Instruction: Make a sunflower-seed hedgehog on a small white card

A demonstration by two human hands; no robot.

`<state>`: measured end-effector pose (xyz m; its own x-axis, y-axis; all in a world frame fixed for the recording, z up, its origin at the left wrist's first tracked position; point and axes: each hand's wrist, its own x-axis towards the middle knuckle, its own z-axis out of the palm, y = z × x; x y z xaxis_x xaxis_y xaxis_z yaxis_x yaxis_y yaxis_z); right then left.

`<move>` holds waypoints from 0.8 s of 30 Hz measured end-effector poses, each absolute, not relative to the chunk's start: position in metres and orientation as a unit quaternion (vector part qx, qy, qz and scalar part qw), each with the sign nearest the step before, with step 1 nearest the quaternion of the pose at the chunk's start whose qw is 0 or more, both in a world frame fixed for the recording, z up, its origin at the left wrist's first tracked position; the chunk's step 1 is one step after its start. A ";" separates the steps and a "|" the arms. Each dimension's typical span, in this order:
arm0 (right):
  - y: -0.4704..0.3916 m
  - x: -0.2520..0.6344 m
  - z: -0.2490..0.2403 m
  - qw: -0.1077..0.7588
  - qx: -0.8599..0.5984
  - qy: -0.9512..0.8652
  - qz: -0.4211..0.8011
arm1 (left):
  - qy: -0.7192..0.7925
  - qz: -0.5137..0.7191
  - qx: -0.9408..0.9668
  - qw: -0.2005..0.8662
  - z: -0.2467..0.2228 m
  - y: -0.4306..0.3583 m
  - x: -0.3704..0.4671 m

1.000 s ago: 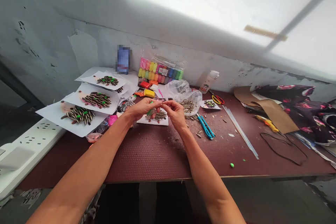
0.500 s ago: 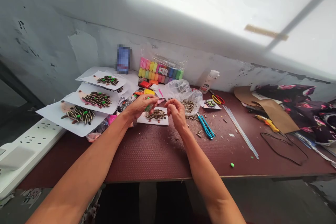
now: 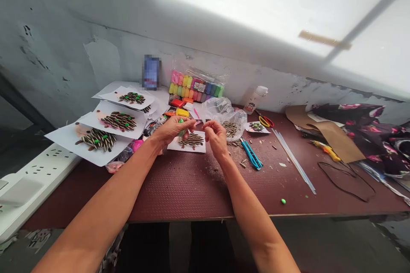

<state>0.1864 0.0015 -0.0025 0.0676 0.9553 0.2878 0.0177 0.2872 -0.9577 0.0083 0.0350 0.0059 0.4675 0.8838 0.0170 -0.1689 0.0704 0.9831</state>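
My left hand (image 3: 177, 129) is closed on a lump of green clay (image 3: 181, 131), partly hidden by the fingers. Close by on the right, my right hand (image 3: 214, 135) has its thumb and fingers pinched together; whatever is between them is too small to make out. Beneath both hands lies a white card (image 3: 196, 149) bearing a hedgehog shape of striped sunflower seeds (image 3: 193, 139). A clear plastic bag (image 3: 238, 123) with more seeds sits just beyond my right hand. Finished-looking hedgehog cards with green dots (image 3: 117, 120) are stacked at the left.
A pack of coloured clay (image 3: 195, 87) leans on the wall near a white bottle (image 3: 256, 99). Right of my hands lie a blue utility knife (image 3: 251, 154), scissors (image 3: 265, 120), glue sticks (image 3: 294, 162) and a glue gun (image 3: 326, 149). A power strip (image 3: 35, 183) runs along the left edge.
Both hands stay over the card in nearly the same place. The fingertips have moved slightly closer to each other, and the left hand remains closed on the green clay.
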 end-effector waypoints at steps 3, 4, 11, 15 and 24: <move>0.002 0.187 -0.003 0.580 -0.446 -0.548 0.405 | 0.331 0.375 0.565 0.656 0.006 0.033 0.009; 0.002 0.187 -0.004 0.576 -0.444 -0.550 0.410 | 0.332 0.371 0.566 0.657 0.006 0.033 0.009; 0.001 0.187 -0.002 0.567 -0.430 -0.567 0.414 | 0.324 0.381 0.566 0.655 0.005 0.033 0.010; 0.000 0.186 -0.005 0.556 -0.436 -0.582 0.403 | 0.345 0.378 0.572 0.641 0.005 0.035 0.009; -0.004 0.182 -0.006 0.561 -0.431 -0.655 0.265 | 0.341 0.368 0.608 0.616 0.010 0.022 0.015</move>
<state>0.1821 -0.0044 -0.0063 0.0020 0.8627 0.5057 0.2670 0.4869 -0.8317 0.0149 0.0223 0.0099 0.4966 0.8676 0.0264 -0.0379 -0.0087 0.9992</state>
